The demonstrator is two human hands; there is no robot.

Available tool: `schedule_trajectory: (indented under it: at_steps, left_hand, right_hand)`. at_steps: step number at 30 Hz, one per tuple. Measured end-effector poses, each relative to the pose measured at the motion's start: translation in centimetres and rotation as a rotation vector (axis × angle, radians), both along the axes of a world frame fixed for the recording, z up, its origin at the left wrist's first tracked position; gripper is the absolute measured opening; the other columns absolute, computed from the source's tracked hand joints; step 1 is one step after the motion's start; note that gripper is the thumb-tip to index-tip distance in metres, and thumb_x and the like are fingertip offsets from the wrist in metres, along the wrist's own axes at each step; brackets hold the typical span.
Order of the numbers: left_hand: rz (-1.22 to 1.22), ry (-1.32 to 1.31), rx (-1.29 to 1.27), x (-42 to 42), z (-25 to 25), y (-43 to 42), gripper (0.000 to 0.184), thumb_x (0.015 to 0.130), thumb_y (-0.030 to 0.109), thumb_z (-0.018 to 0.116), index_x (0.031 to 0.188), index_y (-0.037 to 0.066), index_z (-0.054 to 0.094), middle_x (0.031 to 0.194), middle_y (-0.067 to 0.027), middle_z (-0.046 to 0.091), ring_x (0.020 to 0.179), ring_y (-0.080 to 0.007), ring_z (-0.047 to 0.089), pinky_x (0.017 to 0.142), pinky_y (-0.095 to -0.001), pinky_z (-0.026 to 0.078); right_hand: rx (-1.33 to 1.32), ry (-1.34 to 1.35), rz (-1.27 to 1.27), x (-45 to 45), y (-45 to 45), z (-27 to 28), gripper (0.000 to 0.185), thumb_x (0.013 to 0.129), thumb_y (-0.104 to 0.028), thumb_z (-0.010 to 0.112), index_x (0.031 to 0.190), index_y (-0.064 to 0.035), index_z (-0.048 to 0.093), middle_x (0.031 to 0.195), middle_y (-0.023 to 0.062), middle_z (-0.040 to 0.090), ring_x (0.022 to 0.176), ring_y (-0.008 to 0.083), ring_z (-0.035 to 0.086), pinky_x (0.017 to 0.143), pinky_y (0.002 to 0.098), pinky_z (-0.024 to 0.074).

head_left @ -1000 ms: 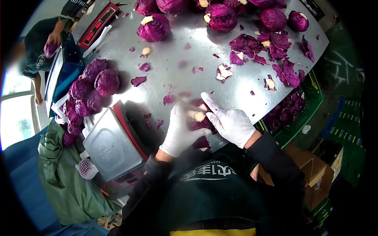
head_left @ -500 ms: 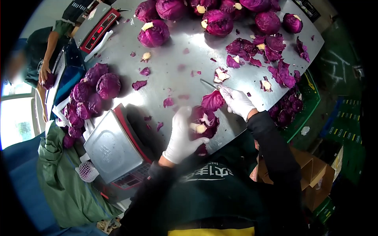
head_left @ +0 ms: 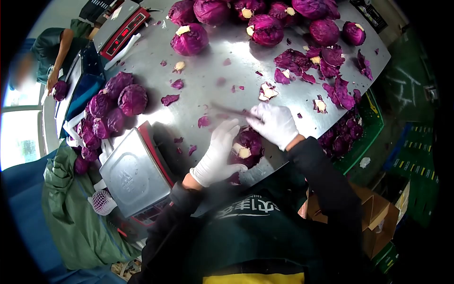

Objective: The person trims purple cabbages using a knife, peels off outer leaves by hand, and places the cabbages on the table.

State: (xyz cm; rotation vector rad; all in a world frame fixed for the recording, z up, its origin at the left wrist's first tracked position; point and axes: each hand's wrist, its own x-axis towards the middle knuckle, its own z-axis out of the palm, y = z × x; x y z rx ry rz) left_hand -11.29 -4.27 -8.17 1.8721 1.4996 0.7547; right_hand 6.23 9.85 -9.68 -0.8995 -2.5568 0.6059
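My gloved left hand (head_left: pixel 217 156) is wrapped round the left side of a red cabbage (head_left: pixel 250 146) near the table's front edge. The cabbage's pale cut stem faces up. Just above and to the right of it, my gloved right hand (head_left: pixel 274 125) is closed round the handle of a knife (head_left: pixel 229 110). Motion blurs the blade, which points left over the table. Beyond my hands lie a cut stem piece (head_left: pixel 267 92) and a small torn leaf (head_left: pixel 203 121).
Cabbages (head_left: pixel 267 30) line the table's (head_left: pixel 203 80) far side, with more piled at left (head_left: pixel 132 99). Loose leaves (head_left: pixel 293 60) lie at right. A scale (head_left: pixel 135 173) stands left of my hands, a green crate (head_left: pixel 373 128) at right. A co-worker (head_left: pixel 52 52) touches a cabbage at far left.
My right hand first swung away right with the knife and a loose leaf, then came back left beside the cabbage. The loose leaf no longer shows there. My left hand stays at the cabbage.
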Motion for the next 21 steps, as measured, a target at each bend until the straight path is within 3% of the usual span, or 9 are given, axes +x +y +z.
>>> schedule_trajectory:
  at_steps: [4,7,10,11,14,15,18,19,21]
  left_hand:
    - [0.266,0.071,-0.014,0.6,0.5,-1.6,0.116,0.058,0.026,0.092,0.15,0.002,0.025,0.15,-0.0243,0.024,0.142,-0.0419,0.022,0.116,-0.0473,0.025]
    - [0.589,-0.137,-0.064,2.3,-1.1,-3.6,0.103,0.075,0.015,0.083,0.154,0.006,0.017,0.145,-0.0209,0.033,0.135,-0.0325,0.038,0.111,-0.0437,0.036]
    - [0.729,-0.431,-0.264,3.3,-1.9,-3.6,0.104,0.082,0.012,0.078,0.155,0.009,0.004,0.139,-0.0156,0.041,0.117,-0.0219,0.053,0.092,-0.0336,0.051]
    - [0.757,-0.511,-0.244,3.5,-2.0,-3.2,0.108,0.08,0.014,0.081,0.155,0.01,0.003,0.138,-0.0156,0.041,0.117,-0.0209,0.052,0.094,-0.0336,0.05]
    - [0.721,-0.488,-0.188,3.1,-1.0,-2.4,0.115,0.071,0.022,0.089,0.155,0.013,0.01,0.136,-0.0183,0.04,0.123,-0.0243,0.046,0.102,-0.0377,0.044]
    - [0.666,-0.327,-0.179,2.9,-0.6,-2.3,0.115,0.068,0.025,0.09,0.154,0.013,0.015,0.136,-0.0193,0.04,0.125,-0.0258,0.043,0.104,-0.0391,0.041]
    - [0.457,0.157,-0.021,1.7,0.8,-2.1,0.11,0.056,0.032,0.094,0.148,0.011,0.037,0.139,-0.0217,0.036,0.127,-0.032,0.035,0.11,-0.0442,0.033]
    - [0.424,0.263,0.008,1.4,1.5,-1.8,0.107,0.056,0.033,0.094,0.145,0.009,0.04,0.138,-0.018,0.04,0.116,-0.0282,0.044,0.107,-0.0412,0.037]
    - [0.471,-0.034,-0.105,0.0,-0.2,-2.1,0.106,0.057,0.033,0.094,0.145,0.007,0.04,0.134,-0.0139,0.045,0.108,-0.0228,0.05,0.103,-0.0366,0.041]
  right_hand:
    - [-0.199,-0.01,-0.121,0.4,0.5,-0.3,0.035,0.092,-0.038,0.06,0.087,-0.0052,0.069,0.091,0.0109,0.061,0.079,0.0289,0.063,0.072,0.0381,0.0509]
    - [-0.542,-0.06,-0.117,1.5,-1.1,0.6,0.047,0.094,-0.044,0.059,0.106,0.0001,0.069,0.109,0.0139,0.064,0.085,0.0293,0.066,0.08,0.0358,0.0517]
    - [-0.761,-0.033,-0.266,1.1,-4.0,0.3,0.072,0.094,-0.051,0.058,0.133,0.0098,0.051,0.123,0.027,0.062,0.104,0.0317,0.066,0.093,0.035,0.0497]
    - [-0.902,-0.005,-0.302,1.0,-4.5,-0.2,0.078,0.09,-0.054,0.062,0.134,0.0094,0.05,0.122,0.0265,0.063,0.107,0.034,0.065,0.095,0.036,0.0491]
    - [-0.877,0.125,-0.296,0.8,-5.8,1.3,0.08,0.083,-0.057,0.07,0.131,0.0059,0.053,0.113,0.0207,0.066,0.103,0.0325,0.065,0.09,0.0383,0.0496]
    - [-0.842,0.04,-0.294,0.7,-6.0,0.9,0.071,0.083,-0.051,0.073,0.125,0.002,0.054,0.11,0.0176,0.066,0.101,0.0286,0.065,0.088,0.0376,0.0493]
    - [-1.055,0.31,-0.215,1.6,-6.8,-1.9,0.06,0.082,-0.036,0.077,0.123,0.0005,0.052,0.109,0.017,0.066,0.098,0.027,0.065,0.087,0.0359,0.05]
    - [-1.118,0.333,-0.186,2.1,-6.9,-2.0,0.058,0.082,-0.032,0.077,0.122,0.0003,0.052,0.109,0.0169,0.066,0.097,0.0265,0.065,0.086,0.0354,0.0502]
    - [-1.164,0.282,-0.212,3.4,-7.2,-2.6,0.057,0.081,-0.027,0.077,0.123,0.0001,0.051,0.111,0.0166,0.066,0.097,0.0253,0.065,0.086,0.0345,0.0503]
